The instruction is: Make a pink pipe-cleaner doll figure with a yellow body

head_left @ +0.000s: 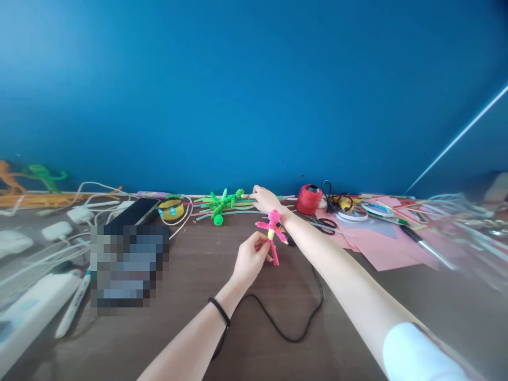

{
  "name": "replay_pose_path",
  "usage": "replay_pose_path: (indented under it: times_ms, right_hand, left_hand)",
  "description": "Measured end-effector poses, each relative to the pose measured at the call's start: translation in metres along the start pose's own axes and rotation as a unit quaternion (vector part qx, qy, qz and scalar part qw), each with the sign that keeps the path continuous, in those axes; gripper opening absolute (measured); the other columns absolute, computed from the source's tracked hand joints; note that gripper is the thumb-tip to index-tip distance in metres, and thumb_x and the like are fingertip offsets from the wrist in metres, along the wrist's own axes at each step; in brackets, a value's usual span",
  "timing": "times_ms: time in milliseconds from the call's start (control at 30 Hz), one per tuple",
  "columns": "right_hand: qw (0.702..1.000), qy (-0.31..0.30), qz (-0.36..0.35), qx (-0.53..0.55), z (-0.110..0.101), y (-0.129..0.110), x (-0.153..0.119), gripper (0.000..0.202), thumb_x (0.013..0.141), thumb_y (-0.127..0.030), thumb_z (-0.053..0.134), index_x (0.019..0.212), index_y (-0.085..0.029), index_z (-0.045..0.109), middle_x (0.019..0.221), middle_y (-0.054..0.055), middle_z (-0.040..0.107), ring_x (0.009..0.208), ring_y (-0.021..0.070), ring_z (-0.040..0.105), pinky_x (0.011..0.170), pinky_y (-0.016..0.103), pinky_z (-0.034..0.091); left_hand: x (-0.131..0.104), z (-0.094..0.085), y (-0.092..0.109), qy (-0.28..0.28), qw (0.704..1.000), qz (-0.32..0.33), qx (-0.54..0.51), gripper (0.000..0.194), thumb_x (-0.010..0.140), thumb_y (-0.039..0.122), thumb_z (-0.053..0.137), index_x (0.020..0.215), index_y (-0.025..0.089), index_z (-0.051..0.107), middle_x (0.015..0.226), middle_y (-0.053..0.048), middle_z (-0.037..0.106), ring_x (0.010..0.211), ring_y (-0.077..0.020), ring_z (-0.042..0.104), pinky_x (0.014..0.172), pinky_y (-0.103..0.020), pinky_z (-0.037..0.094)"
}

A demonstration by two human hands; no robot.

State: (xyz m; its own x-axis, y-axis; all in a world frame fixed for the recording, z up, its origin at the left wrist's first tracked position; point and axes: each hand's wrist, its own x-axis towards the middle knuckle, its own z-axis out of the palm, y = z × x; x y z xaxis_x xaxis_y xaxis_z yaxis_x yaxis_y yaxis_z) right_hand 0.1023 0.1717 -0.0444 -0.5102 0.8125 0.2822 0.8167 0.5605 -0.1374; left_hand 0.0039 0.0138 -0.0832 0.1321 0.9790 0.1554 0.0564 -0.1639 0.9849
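Between the fingers of my left hand (pixel 253 256) stands a small pink pipe-cleaner figure (pixel 273 218), upright, with a yellow band at its waist. My left hand is closed on its lower body. Farther back, my right hand (pixel 265 200) reaches to the pipe cleaners (pixel 242 210) lying along the wall. Its fingers are bent together beside one end of a green pipe-cleaner figure (pixel 222 203); what they grip is too small to tell. The green figure lies on its side over the loose pipe cleaners. My right forearm passes just behind the pink figure.
A red roll-shaped object (pixel 309 199), scissors (pixel 327 226) and pink paper sheets (pixel 381 246) lie at right. At left are a yellow tape roll (pixel 171 210), a dark phone-like object (pixel 133 214), white cables and a power strip (pixel 37 307). A black cord (pixel 286 336) loops in front.
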Motion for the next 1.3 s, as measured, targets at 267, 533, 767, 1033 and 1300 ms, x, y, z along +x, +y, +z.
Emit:
replay_pose_path:
  times_ms: [267, 533, 767, 1033, 1300]
  right_hand:
    - [0.996, -0.036, 0.052, 0.06, -0.002, -0.002, 0.013, 0.013, 0.07, -0.02, 0.061, 0.082, -0.016, 0.066, 0.094, 0.007, 0.056, 0.082, 0.0174, 0.054, 0.067, 0.025, 0.039]
    - [0.974, -0.018, 0.084, 0.21, -0.008, 0.003, 0.017, 0.018, 0.077, -0.028, 0.053, 0.082, -0.012, 0.061, 0.078, 0.004, 0.066, 0.068, 0.0108, 0.057, 0.062, 0.02, 0.04]
    - [0.958, 0.026, 0.064, 0.278, -0.011, -0.001, 0.016, 0.015, 0.078, -0.022, 0.05, 0.08, -0.012, 0.061, 0.075, 0.004, 0.067, 0.069, 0.0101, 0.06, 0.067, 0.02, 0.042]
    - [0.974, 0.059, 0.036, 0.215, -0.033, -0.004, 0.019, 0.017, 0.079, -0.02, 0.049, 0.082, -0.015, 0.065, 0.073, 0.003, 0.064, 0.065, 0.0128, 0.057, 0.07, 0.025, 0.04]
    - [0.998, 0.029, 0.005, 0.053, -0.047, -0.006, 0.019, 0.018, 0.079, -0.014, 0.048, 0.083, -0.016, 0.066, 0.086, 0.006, 0.06, 0.079, 0.0153, 0.053, 0.067, 0.024, 0.035]
  left_hand:
    - [0.0, 0.0, 0.0, 0.003, 1.0, -0.005, -0.013, 0.007, 0.071, 0.024, 0.049, 0.069, 0.017, 0.05, 0.063, 0.002, 0.055, 0.047, -0.0095, 0.057, 0.048, -0.02, 0.043]
    - [-0.001, 0.001, 0.004, 0.014, 1.0, -0.013, -0.018, 0.004, 0.071, 0.02, 0.046, 0.07, 0.017, 0.048, 0.063, 0.002, 0.056, 0.047, -0.0085, 0.057, 0.045, -0.017, 0.04]
    - [0.0, 0.001, 0.0, 0.015, 1.0, -0.014, -0.013, 0.005, 0.072, 0.021, 0.047, 0.072, 0.017, 0.05, 0.065, 0.002, 0.058, 0.047, -0.008, 0.057, 0.045, -0.017, 0.04]
    - [-0.002, 0.001, 0.004, 0.014, 1.0, -0.022, -0.013, 0.005, 0.071, 0.021, 0.047, 0.072, 0.017, 0.049, 0.067, 0.001, 0.059, 0.047, -0.0082, 0.057, 0.046, -0.017, 0.039]
    - [-0.001, 0.001, 0.006, 0.014, 1.0, -0.016, -0.01, 0.004, 0.071, 0.021, 0.047, 0.071, 0.017, 0.049, 0.068, 0.001, 0.06, 0.047, -0.0084, 0.057, 0.047, -0.018, 0.041]
